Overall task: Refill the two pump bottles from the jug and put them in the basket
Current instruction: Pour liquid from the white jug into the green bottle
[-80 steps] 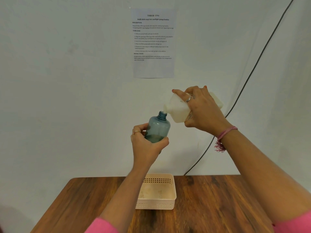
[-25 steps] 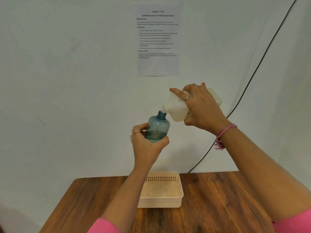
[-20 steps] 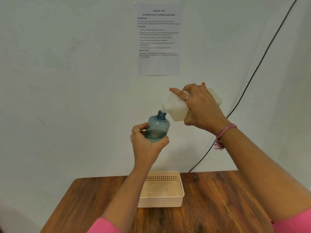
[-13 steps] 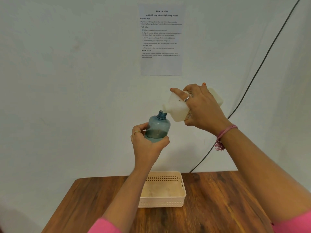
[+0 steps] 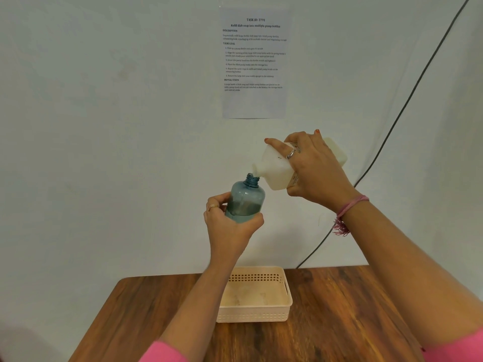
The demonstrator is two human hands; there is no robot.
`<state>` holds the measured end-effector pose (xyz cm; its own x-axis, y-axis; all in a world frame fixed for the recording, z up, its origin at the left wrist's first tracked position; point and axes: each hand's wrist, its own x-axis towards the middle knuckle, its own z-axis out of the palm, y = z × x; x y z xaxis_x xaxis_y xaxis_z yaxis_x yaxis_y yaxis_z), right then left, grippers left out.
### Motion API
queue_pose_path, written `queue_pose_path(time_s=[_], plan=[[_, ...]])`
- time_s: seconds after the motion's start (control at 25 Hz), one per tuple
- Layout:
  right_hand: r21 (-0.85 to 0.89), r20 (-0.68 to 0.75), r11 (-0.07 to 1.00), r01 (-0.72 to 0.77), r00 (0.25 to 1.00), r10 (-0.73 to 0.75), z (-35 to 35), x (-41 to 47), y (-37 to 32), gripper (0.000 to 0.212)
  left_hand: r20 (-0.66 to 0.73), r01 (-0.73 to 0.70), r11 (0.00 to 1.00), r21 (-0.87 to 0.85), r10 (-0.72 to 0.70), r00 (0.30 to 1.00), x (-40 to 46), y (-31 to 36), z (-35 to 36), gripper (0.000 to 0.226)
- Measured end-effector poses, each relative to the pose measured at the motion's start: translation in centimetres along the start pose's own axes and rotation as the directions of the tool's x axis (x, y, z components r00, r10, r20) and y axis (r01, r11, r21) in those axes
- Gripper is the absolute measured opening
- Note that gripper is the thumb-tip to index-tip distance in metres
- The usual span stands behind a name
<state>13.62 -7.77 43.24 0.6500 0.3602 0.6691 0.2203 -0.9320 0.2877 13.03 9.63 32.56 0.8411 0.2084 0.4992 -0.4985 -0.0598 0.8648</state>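
My left hand (image 5: 230,226) grips a clear blue bottle (image 5: 245,198) upright, high above the table. The bottle has no pump on it and liquid stands partway up inside. My right hand (image 5: 313,171) holds a white jug (image 5: 274,168) tipped to the left, its spout resting over the bottle's open neck. A cream basket (image 5: 256,313) stands on the wooden table (image 5: 352,322) below my hands, with nothing in it. No second bottle or pump head is in view.
A printed task sheet (image 5: 254,64) hangs on the pale wall behind. A dark cable (image 5: 407,100) runs diagonally down the wall to the table's back edge, right of the basket.
The liquid level in the blue bottle has risen since the earliest frame. Both hands stay almost still; the view has shifted slightly.
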Motion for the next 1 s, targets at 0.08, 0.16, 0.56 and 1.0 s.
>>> queue_pose_path(time_s=[0.08,0.16,0.56,1.0], plan=[[0.004,-0.001,1.0,-0.003,1.0,0.003,-0.1,0.12,-0.15,0.102,0.004,-0.003,1.0,-0.005,0.003,1.0,0.07,-0.04,-0.19,0.065],[0.003,0.001,1.0,-0.004,1.0,0.004,-0.14,0.21,-0.33,0.102,0.004,-0.008,1.0,-0.011,0.008,1.0,0.21,-0.18,-0.31,0.067],[-0.017,0.003,1.0,-0.003,1.0,0.003,0.06,0.65,-0.74,0.102,0.003,-0.018,1.0,-0.005,0.018,1.0,0.71,-0.6,-0.59,0.07],[-0.015,-0.008,1.0,-0.001,1.0,0.001,0.08,0.55,-0.86,0.102,0.0,-0.007,1.0,-0.023,0.007,1.0,0.56,-0.36,-0.69,0.065]])
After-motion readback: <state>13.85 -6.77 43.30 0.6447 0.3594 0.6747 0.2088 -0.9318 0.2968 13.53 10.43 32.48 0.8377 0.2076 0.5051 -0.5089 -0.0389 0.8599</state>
